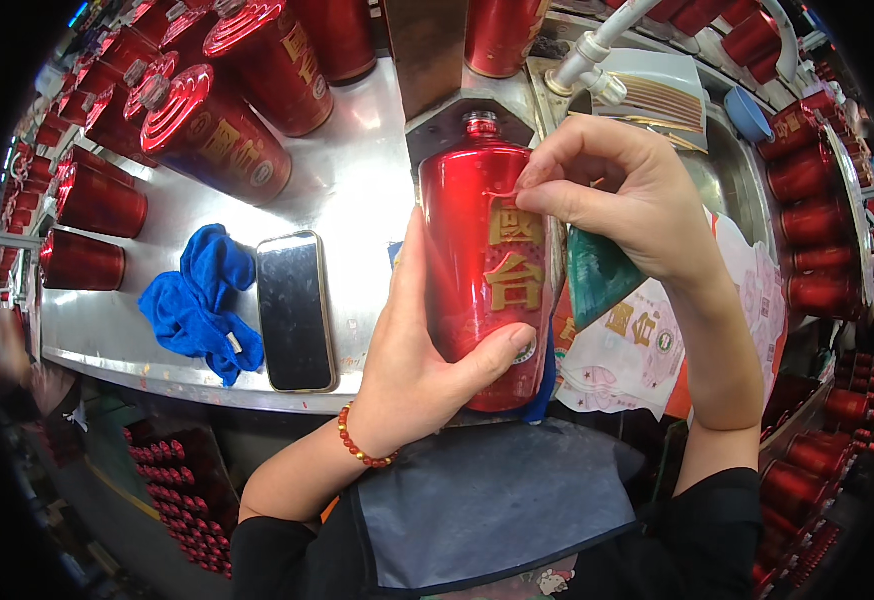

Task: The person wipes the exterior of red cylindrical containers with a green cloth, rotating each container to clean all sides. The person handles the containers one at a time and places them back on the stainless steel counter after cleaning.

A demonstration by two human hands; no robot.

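A glossy red bottle (469, 230) with raised gold characters lies tilted back in front of me, its neck pointing away. My left hand (422, 350) wraps its left side, the thumb pressed across the lower front. My right hand (607, 195) is closed in a pinch at the bottle's upper right, just above the gold lettering. A thin reddish strip (497, 194) runs from those fingertips along the bottle's face. Below my right hand is a green translucent pointed piece (599, 278); I cannot tell whether the hidden fingers hold it.
A blue cloth (202, 300) and a dark phone (295, 310) lie on the metal worktop (357, 160) at left. Red bottles (215, 135) stand behind them. Printed white sheets (627, 350) lie at right, near a sink (732, 180) and a white pipe (597, 55).
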